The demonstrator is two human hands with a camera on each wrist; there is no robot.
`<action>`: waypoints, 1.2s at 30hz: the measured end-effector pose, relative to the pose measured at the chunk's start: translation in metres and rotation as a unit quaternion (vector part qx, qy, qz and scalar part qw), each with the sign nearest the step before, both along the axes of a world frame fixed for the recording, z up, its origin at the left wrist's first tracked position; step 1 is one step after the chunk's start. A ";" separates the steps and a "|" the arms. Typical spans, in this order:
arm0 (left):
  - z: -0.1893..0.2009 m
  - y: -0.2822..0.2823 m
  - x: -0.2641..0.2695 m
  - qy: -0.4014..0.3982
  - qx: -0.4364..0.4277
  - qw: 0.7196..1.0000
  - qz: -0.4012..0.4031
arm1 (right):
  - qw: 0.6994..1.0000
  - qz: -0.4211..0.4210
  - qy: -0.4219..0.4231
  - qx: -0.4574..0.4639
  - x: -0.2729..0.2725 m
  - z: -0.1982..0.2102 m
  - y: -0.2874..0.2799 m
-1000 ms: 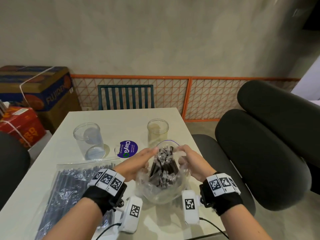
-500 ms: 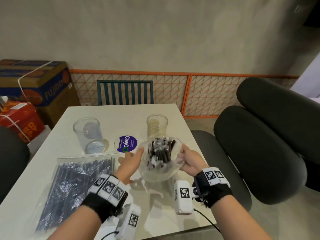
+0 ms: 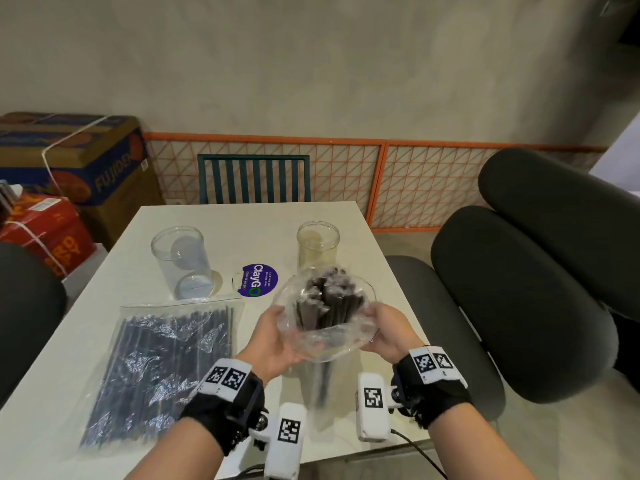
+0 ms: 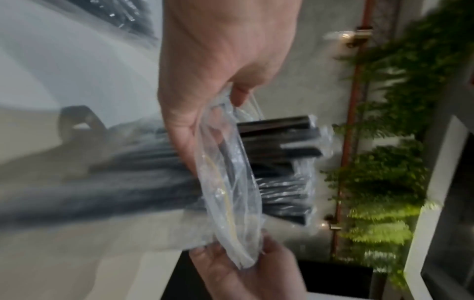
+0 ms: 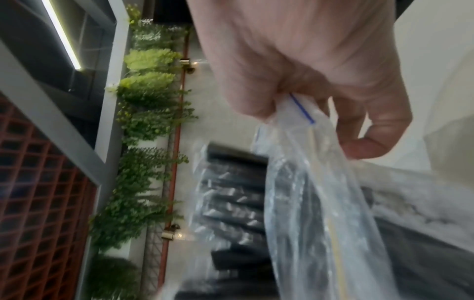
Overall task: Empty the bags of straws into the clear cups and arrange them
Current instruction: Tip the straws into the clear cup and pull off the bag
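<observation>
A clear zip bag [image 3: 323, 336] of black straws [image 3: 329, 301] hangs upright above the near part of the white table [image 3: 343, 216], its mouth spread wide. My left hand [image 3: 277, 329] grips the mouth's left rim and my right hand [image 3: 381, 323] pinches the right rim. The left wrist view shows the left hand [image 4: 218, 81] on the bag [image 4: 231, 203] with straw ends [image 4: 279, 142] sticking out. In the right wrist view the right hand [image 5: 307, 81] pinches the bag [image 5: 320, 203]. Two empty clear cups stand beyond: one at the left [image 3: 181, 261], one at the right [image 3: 318, 244].
A second, flat bag of black straws [image 3: 166, 358] lies on the table's left. A purple round sticker [image 3: 258, 280] sits between the cups. A teal chair [image 3: 254, 178] stands at the far end, black cushions [image 3: 519, 306] at the right, cardboard boxes [image 3: 69, 161] at the left.
Both hands have lifted the bag off the table and drawn it toward me. Its mouth has been pulled wider open, and the straws now stand upright inside.
</observation>
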State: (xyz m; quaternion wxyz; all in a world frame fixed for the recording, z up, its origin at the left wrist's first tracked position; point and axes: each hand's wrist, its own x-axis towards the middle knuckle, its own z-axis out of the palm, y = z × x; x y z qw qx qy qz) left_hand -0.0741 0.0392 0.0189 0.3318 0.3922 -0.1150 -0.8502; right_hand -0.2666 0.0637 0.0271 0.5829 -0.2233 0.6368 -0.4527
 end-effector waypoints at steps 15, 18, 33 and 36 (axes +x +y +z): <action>0.018 -0.007 0.012 -0.132 -0.010 0.987 -0.095 | 0.993 0.079 0.072 -0.039 -0.007 0.013 -0.003; 0.030 -0.012 0.015 -0.065 -0.011 0.996 -0.065 | 0.988 0.109 0.008 -0.109 -0.001 0.042 0.000; 0.148 -0.072 0.024 -0.102 -0.271 0.950 -0.118 | 0.880 0.280 0.277 -0.267 0.014 0.159 -0.067; 0.153 -0.090 0.019 -0.102 -0.308 0.940 -0.107 | 0.915 0.316 0.150 -0.204 0.008 0.169 -0.093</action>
